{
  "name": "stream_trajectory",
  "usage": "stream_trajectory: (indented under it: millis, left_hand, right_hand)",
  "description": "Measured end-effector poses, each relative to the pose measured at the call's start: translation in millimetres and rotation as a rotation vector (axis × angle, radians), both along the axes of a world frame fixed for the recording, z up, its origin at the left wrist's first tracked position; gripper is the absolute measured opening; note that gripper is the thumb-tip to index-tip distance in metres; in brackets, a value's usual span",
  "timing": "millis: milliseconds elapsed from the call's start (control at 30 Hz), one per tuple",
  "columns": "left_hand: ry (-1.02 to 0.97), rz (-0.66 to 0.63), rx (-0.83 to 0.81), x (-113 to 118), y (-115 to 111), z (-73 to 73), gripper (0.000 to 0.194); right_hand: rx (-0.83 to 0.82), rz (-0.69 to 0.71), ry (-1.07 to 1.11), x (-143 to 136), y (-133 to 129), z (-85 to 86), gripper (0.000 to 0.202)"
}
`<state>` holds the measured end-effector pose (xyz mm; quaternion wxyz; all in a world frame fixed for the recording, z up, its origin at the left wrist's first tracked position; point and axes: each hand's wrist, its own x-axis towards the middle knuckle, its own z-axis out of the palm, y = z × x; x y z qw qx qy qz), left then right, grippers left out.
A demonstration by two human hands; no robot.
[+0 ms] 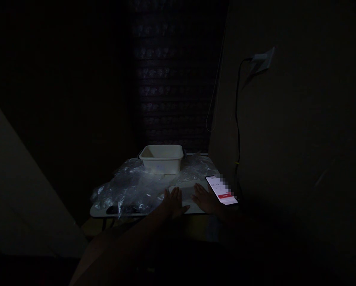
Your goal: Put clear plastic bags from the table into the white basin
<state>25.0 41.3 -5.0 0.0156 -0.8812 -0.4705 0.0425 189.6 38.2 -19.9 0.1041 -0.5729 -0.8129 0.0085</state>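
In dim light my left hand (174, 201) lies flat with its fingers stretched out at the near edge of a small table (97, 212). My right hand (205, 199) rests to its right, palm down, fingers spread. Between and under the hands is a pale, flat, thin piece (185, 191); the dark hides what kind it is. Crumpled clear plastic (130, 186) spreads over the table beside my left hand. A phone (221, 190) with a lit screen lies just right of my right hand.
A white rectangular tub (163, 165) with dark side handles stands toward the table's back. On the right wall a plug (260, 57) feeds a black cable (237, 115) hanging down near the phone. A dark blind (169, 87) hangs behind the table.
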Motion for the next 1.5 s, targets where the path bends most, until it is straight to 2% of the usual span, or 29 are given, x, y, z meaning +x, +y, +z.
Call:
stream_trajectory:
  millis: [233,367,500,633,800,900,1000,1167,1300,1400,1500]
  left_hand:
    - [0.009,-0.003,-0.009,0,-2,3.3,0.071]
    - [-0.016,-0.032,0.062,-1,-3,3.9,0.068]
    - [-0.093,-0.076,0.132,-1,0,13.8,0.055]
    - [-0.084,-0.04,0.102,0,11,22.6,0.037]
    - [-0.082,-0.053,0.092,7,17,17.9,0.023]
    - [-0.098,-0.091,0.09,10,12,14.9,0.023]
    - [-0.121,-0.106,0.07,10,8,15.4,0.023]
    - [-0.226,-0.015,0.0,8,10,18.7,0.022]
    - [-0.271,0.035,-0.042,5,12,22.2,0.023]
    - [-0.255,0.046,-0.046,3,11,21.7,0.021]
    - [-0.254,0.01,-0.043,3,9,18.6,0.021]
  right_hand:
    - [0.018,-0.085,-0.045,13,5,-3.0,0.054]
    - [0.094,-0.065,-0.056,20,7,6.1,0.051]
    - [0.157,-0.119,-0.063,25,14,23.3,0.041]
    - [0.162,-0.198,-0.076,30,17,37.9,0.036]
    - [0.142,-0.21,-0.078,32,14,43.5,0.032]
    - [0.075,-0.185,-0.101,31,12,45.9,0.027]
    - [-0.057,-0.234,-0.089,28,10,49.8,0.025]
    - [-0.292,-0.25,0.051,20,1,50.7,0.021]
    - [-0.531,-0.251,0.234,17,-2,44.2,0.029]
    - [-0.542,-0.273,0.283,16,-1,39.4,0.03]
    - [-0.456,-0.38,0.481,11,3,36.1,0.018]
